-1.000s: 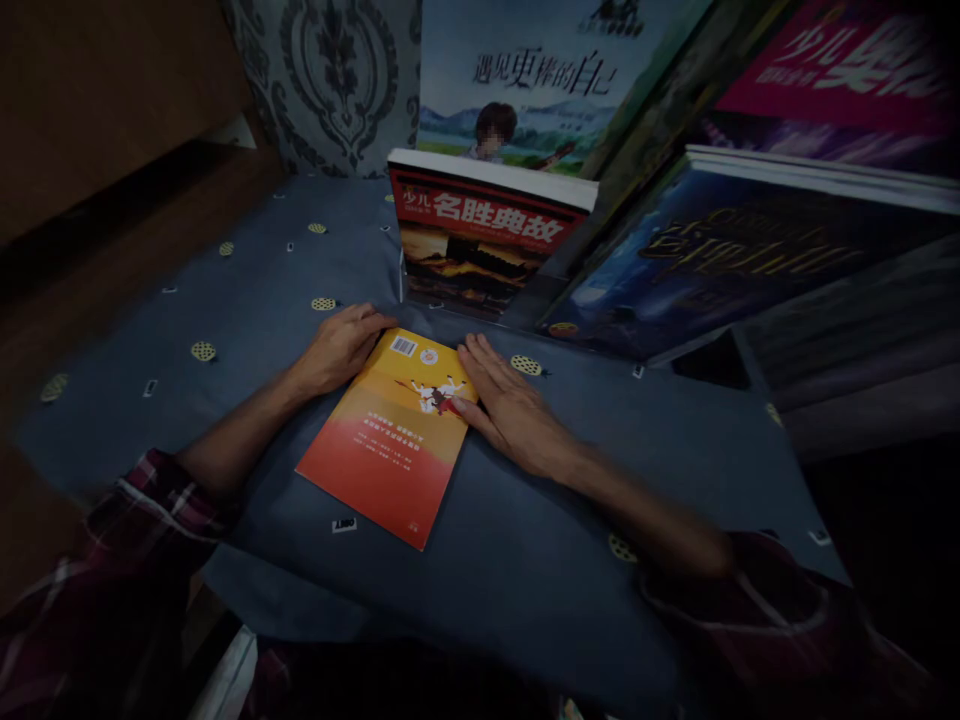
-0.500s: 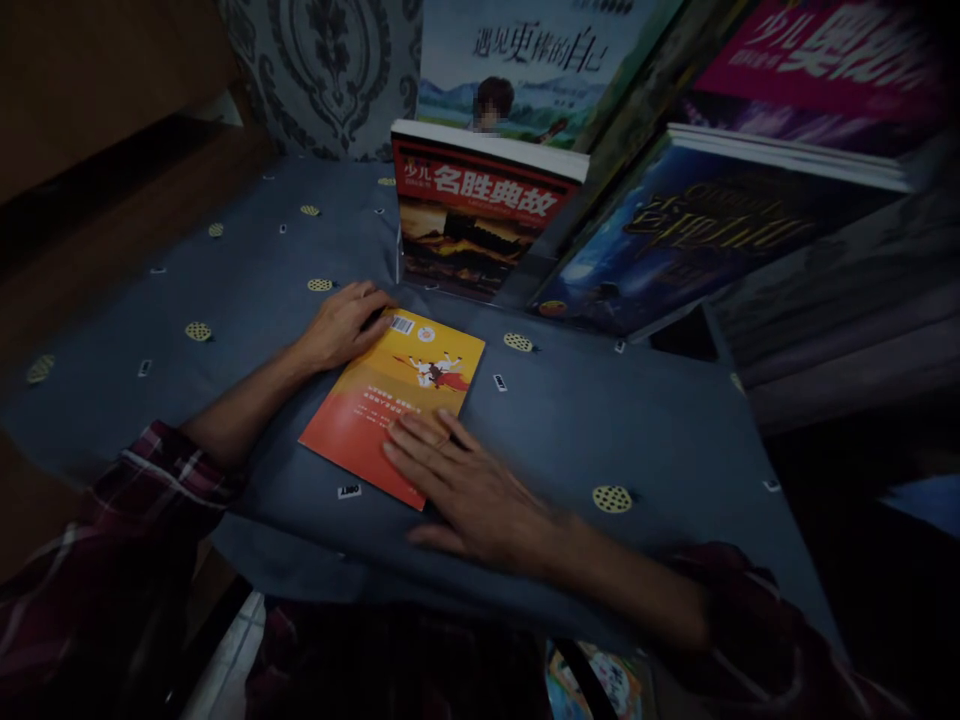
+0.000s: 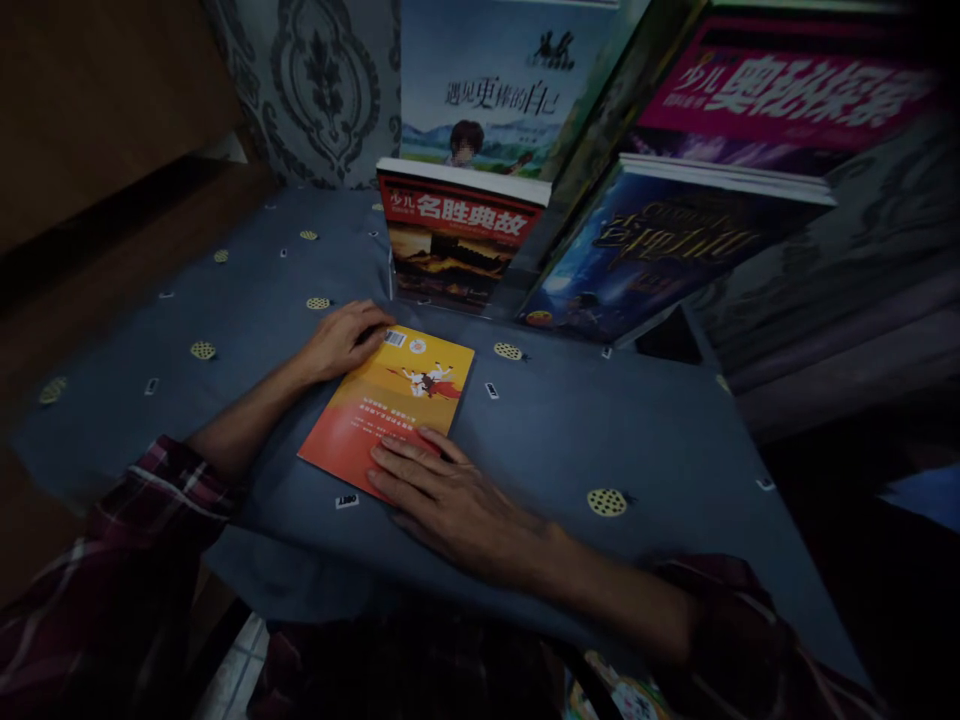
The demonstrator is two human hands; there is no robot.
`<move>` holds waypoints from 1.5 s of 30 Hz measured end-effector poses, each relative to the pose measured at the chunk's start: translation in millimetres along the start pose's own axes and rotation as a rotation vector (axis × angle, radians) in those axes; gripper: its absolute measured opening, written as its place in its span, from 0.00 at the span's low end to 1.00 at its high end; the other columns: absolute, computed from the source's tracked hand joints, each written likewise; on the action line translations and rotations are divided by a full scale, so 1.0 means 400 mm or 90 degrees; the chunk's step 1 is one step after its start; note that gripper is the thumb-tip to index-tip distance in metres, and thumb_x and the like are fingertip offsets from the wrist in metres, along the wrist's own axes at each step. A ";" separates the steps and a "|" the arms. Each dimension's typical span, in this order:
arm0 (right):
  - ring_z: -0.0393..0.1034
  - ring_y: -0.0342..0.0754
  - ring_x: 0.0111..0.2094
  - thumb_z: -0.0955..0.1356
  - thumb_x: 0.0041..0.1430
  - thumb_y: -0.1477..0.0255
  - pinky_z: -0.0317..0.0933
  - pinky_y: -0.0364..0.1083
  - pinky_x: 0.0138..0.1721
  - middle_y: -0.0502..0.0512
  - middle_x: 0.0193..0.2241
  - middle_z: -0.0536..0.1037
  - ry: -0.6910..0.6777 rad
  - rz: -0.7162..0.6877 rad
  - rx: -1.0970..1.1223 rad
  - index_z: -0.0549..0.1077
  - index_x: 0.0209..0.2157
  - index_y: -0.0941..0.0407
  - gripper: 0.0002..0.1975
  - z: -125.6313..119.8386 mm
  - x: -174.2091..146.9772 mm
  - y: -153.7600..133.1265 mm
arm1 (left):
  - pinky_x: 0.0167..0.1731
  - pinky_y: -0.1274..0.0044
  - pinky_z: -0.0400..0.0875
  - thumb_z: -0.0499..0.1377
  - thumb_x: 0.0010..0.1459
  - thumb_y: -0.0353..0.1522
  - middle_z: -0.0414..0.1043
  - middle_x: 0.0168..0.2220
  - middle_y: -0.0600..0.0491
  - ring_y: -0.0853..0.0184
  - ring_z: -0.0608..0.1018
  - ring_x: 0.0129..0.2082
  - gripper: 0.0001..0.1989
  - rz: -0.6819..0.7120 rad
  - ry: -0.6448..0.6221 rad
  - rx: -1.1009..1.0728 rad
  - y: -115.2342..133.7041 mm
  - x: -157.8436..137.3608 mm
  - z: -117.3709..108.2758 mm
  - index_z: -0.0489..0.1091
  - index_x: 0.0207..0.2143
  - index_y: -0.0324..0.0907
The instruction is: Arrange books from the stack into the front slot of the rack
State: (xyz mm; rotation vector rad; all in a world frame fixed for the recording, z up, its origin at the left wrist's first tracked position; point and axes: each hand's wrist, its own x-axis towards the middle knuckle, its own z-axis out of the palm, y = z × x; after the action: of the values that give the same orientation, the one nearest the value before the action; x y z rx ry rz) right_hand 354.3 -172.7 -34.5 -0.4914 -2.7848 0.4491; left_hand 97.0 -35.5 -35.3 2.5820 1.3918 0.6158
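A thin book (image 3: 397,400) with a yellow and red cover lies flat on the blue tablecloth, its barcode toward the far edge and its lettering upside down to me. My right hand (image 3: 457,505) rests palm down over the book's lower right part, fingers stretched out flat. At the upper left edge of the book, my left hand (image 3: 345,338) lies with its fingers a little bent, their tips at the corner beside the barcode. Neither hand has its fingers wrapped round anything.
Behind the book, a red-topped book (image 3: 461,240) and a dark blue book (image 3: 652,250) stand upright. A light blue book (image 3: 502,90) and a magenta one (image 3: 772,90) rise behind them. The tablecloth (image 3: 540,430) carries pineapple prints. A wooden panel (image 3: 105,110) stands at the left.
My right hand has shifted slightly left and its thumb is now tucked out of sight. The left hand keeps its place at the book's edge. The view has tilted up and turned slightly right.
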 end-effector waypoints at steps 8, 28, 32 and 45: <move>0.60 0.52 0.68 0.62 0.72 0.74 0.52 0.64 0.70 0.62 0.63 0.73 0.040 -0.019 0.011 0.69 0.62 0.57 0.20 0.001 -0.005 0.006 | 0.53 0.64 0.69 0.46 0.69 0.38 0.75 0.46 0.45 0.57 0.75 0.47 0.21 -0.016 0.000 0.065 0.008 -0.012 0.001 0.73 0.52 0.39; 0.68 0.53 0.62 0.64 0.70 0.69 0.60 0.63 0.65 0.60 0.57 0.78 0.199 -0.010 0.073 0.73 0.57 0.54 0.17 -0.019 -0.017 0.095 | 0.66 0.55 0.60 0.48 0.72 0.41 0.67 0.64 0.38 0.52 0.69 0.65 0.23 -0.010 -0.028 0.137 0.285 -0.248 -0.004 0.67 0.62 0.38; 0.64 0.60 0.65 0.62 0.69 0.69 0.57 0.66 0.65 0.64 0.61 0.74 0.270 0.197 0.025 0.74 0.57 0.54 0.19 -0.037 0.009 0.221 | 0.65 0.45 0.56 0.53 0.66 0.54 0.60 0.68 0.33 0.40 0.58 0.70 0.39 -0.064 -0.079 0.180 0.365 -0.223 0.020 0.59 0.67 0.35; 0.76 0.45 0.29 0.62 0.69 0.69 0.68 0.44 0.35 0.51 0.28 0.83 0.253 0.256 0.363 0.76 0.53 0.58 0.17 -0.052 0.024 0.186 | 0.60 0.57 0.69 0.54 0.63 0.33 0.59 0.70 0.40 0.49 0.65 0.69 0.30 -0.012 -0.266 0.188 0.189 -0.193 -0.117 0.59 0.67 0.42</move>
State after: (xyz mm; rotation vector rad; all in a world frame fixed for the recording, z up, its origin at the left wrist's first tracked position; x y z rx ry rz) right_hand 373.3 -97.2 -39.1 -0.8797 -2.0488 1.0570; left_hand 97.6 -144.8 8.7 2.6929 1.4411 -0.1449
